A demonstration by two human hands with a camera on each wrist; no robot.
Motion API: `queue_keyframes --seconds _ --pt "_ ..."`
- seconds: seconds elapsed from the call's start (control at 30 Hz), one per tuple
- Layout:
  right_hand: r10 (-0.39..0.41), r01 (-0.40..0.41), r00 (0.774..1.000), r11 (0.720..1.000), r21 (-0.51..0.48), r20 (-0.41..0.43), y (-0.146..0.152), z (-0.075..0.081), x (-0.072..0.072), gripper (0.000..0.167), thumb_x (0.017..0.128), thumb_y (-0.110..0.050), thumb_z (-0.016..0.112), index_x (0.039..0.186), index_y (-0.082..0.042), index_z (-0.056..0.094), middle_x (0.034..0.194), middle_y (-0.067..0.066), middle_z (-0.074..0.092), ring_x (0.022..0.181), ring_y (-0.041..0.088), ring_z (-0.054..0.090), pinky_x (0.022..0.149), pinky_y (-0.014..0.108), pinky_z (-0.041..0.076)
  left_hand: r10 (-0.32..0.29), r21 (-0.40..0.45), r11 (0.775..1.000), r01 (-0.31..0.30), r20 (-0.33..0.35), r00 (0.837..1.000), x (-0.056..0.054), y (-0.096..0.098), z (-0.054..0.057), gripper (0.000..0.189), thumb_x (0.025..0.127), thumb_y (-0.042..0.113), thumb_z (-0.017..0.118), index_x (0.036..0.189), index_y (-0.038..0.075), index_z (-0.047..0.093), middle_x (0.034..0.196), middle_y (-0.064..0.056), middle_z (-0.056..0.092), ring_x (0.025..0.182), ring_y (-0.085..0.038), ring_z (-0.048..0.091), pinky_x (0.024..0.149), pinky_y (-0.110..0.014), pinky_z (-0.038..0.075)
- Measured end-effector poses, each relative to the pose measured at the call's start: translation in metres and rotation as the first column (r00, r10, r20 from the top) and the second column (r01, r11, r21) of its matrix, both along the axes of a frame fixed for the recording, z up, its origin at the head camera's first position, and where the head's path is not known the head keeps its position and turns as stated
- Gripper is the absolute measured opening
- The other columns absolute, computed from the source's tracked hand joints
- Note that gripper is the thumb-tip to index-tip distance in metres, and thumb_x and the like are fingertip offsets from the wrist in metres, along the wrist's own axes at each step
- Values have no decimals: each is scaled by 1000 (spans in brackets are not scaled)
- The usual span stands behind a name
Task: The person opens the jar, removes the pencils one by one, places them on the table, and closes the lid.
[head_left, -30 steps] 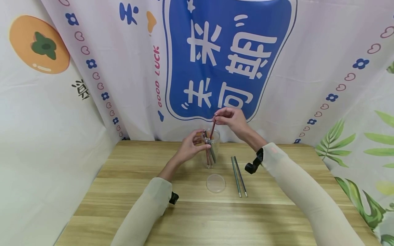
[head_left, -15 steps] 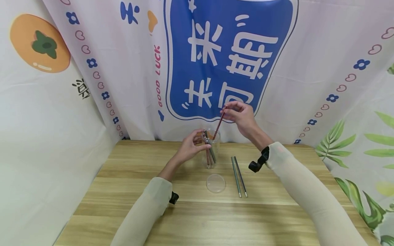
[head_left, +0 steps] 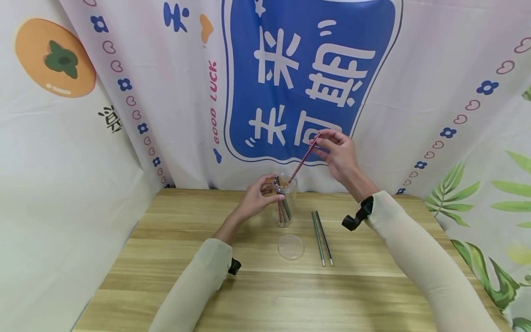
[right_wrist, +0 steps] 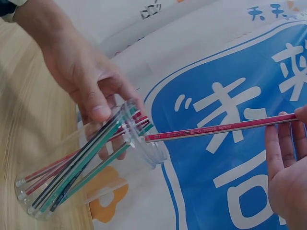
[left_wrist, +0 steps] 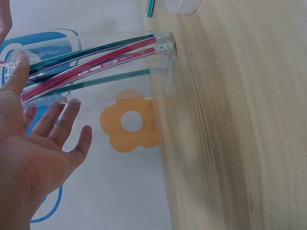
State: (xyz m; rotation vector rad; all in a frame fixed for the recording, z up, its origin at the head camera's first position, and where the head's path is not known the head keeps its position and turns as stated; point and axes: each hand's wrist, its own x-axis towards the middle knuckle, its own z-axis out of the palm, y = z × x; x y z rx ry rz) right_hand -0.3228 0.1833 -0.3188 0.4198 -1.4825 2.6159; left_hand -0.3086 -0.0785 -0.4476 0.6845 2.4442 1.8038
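Note:
A clear jar [head_left: 292, 203] stands near the table's back edge with several red, green and dark pencils [left_wrist: 110, 62] inside. My left hand [head_left: 259, 198] grips the jar near its neck, thumb on the near side. With thumb and fingertips my right hand [head_left: 340, 154] pinches one end of a red pencil [head_left: 306, 157], up and right of the jar. That pencil slants down to the left, its lower end at the jar's mouth [right_wrist: 153, 148]. In the right wrist view the pencil [right_wrist: 216, 129] lies almost wholly outside the jar.
A round clear lid [head_left: 291, 247] lies on the wooden table [head_left: 274, 295] in front of the jar. Right of it lie a green pencil [head_left: 318, 240] and a dark pencil [head_left: 325, 239], side by side. A printed cloth [head_left: 199, 170] hangs just behind the table.
My right hand has moved up and to the right, drawing the red pencil out of the jar and tilting it more. My left hand and the jar have stayed in place.

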Motion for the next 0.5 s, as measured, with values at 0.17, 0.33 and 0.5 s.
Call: queue_keyframes --seconds 0.17,0.33,0.5 --pt "-23 24 1000 997 -78 16 8 6 0 14 98 6 70 112 3 68 101 12 72 95 25 75 94 41 64 0 -2 1000 0 -4 1000 -1 0 1 75 91 19 87 154 7 48 142 -17 66 130 -35 65 108 -47 56" --pt "-32 38 998 991 -131 53 17 8 3 25 97 4 73 121 6 64 104 12 72 97 26 74 92 37 64 4 -5 1000 -4 0 1000 0 0 1 75 90 18 87 153 7 49 142 -17 66 131 -36 65 109 -47 55" --pt "-26 38 996 988 -151 80 26 8 5 21 97 4 73 117 4 67 101 11 73 97 26 74 92 37 64 4 -7 1000 -4 1 1000 1 0 1 75 90 19 87 153 7 49 142 -17 66 131 -36 65 109 -47 55"
